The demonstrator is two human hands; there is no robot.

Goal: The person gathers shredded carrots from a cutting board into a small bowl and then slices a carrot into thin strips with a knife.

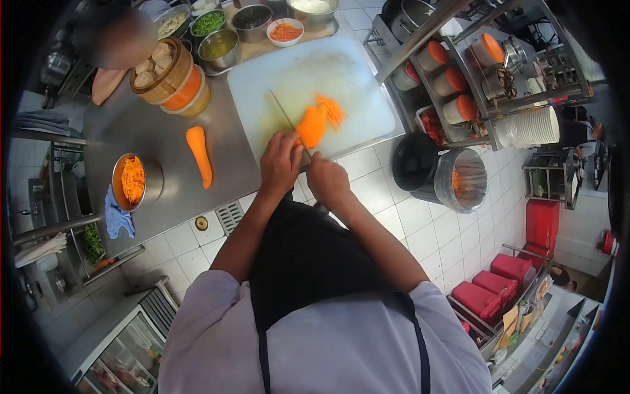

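Observation:
My right hand [328, 180] is closed round the handle of a kitchen knife [281, 108] at the near edge of the white cutting board [357, 82]. The blade points away from me and to the left, resting along a stack of sliced carrot [313, 126]. My left hand [281, 159], fingers bent, presses on the near end of the carrot, left of the blade. Thin carrot strips [332, 111] lie just beyond the slices. A whole peeled carrot [199, 156] lies on the steel table left of the board. My fingers hide part of the carrot and the knife handle.
On the left are a metal bowl of shredded carrot [133, 182], a blue cloth [118, 213] and bamboo steamers [176, 84]. Behind the board stands a white bowl of carrot strips [285, 31]. A lined bin [461, 178] stands below the shelf of orange-lidded tubs [459, 109] at right.

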